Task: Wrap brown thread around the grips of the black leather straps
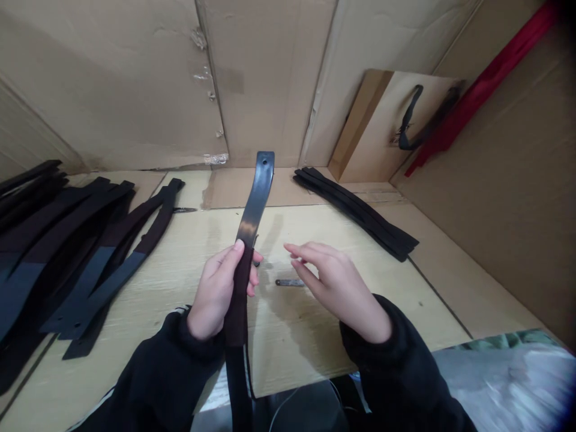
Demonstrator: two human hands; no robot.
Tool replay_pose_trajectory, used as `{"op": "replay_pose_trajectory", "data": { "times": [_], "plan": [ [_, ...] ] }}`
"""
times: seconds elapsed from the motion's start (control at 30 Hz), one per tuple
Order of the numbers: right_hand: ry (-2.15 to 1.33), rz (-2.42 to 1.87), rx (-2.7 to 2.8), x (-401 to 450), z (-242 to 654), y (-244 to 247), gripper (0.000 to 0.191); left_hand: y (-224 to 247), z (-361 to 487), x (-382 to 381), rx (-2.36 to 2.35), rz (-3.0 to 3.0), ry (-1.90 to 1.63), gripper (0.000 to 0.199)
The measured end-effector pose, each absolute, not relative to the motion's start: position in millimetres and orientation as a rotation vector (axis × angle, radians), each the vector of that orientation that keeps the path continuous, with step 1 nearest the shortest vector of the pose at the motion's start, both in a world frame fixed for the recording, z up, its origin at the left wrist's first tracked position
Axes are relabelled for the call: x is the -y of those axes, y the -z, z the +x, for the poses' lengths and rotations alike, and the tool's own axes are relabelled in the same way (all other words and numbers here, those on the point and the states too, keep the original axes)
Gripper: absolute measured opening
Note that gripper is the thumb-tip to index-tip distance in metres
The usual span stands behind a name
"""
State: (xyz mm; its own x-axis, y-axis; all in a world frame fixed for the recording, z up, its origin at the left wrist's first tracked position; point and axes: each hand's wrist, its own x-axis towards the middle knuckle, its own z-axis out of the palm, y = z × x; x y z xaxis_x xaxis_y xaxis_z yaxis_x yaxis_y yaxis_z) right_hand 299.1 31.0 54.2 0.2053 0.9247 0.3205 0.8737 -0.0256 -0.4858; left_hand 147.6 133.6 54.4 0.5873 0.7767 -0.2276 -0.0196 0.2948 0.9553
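Observation:
My left hand point(220, 288) grips a long, dark leather strap point(254, 204) upright, with its punched-hole end pointing away from me and its lower length hanging past the table edge. The strap's upper part has a shiny blue-black face, and its lower part looks brown and suede-like. My right hand point(337, 288) hovers over the table with its fingers apart, holding nothing. The nearest thing to it is a small, narrow metal piece point(289, 282) lying on the wood.
Several similar straps point(81, 240) lie fanned out on the light wood table point(180, 264) at left, and a bundle of straps point(355, 210) lies at the back right. Cardboard walls point(270, 78) surround the table. A paper bag point(387, 126) and a red strip point(481, 90) lean at the back right.

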Motion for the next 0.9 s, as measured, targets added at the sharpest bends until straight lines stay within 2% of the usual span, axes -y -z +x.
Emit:
{"op": "replay_pose_trajectory", "data": {
  "times": [0.13,0.37,0.5,0.67,0.8,0.9],
  "plan": [
    [-0.113,-2.242,1.88,-12,308,-33,0.023,-56,146,-133,-0.783,1.155,-0.593,0.042],
    [0.063,-2.279,2.032,-8,304,-17,0.01,-54,145,-133,-0.763,1.166,-0.585,0.043],
    [0.07,-2.226,2.13,-14,300,-17,0.013,-56,144,-131,-0.758,1.203,-0.58,0.044],
    [-0.377,-2.052,2.031,-21,299,-17,0.019,-58,142,-129,-0.733,1.204,-0.563,0.044],
    [-0.378,-2.019,1.888,-24,311,-24,0.018,-58,139,-129,-0.696,1.2,-0.551,0.045],
    [-0.289,-1.822,1.478,-25,318,-37,0.006,-57,137,-129,-0.672,1.188,-0.554,0.044]
  ]
}}
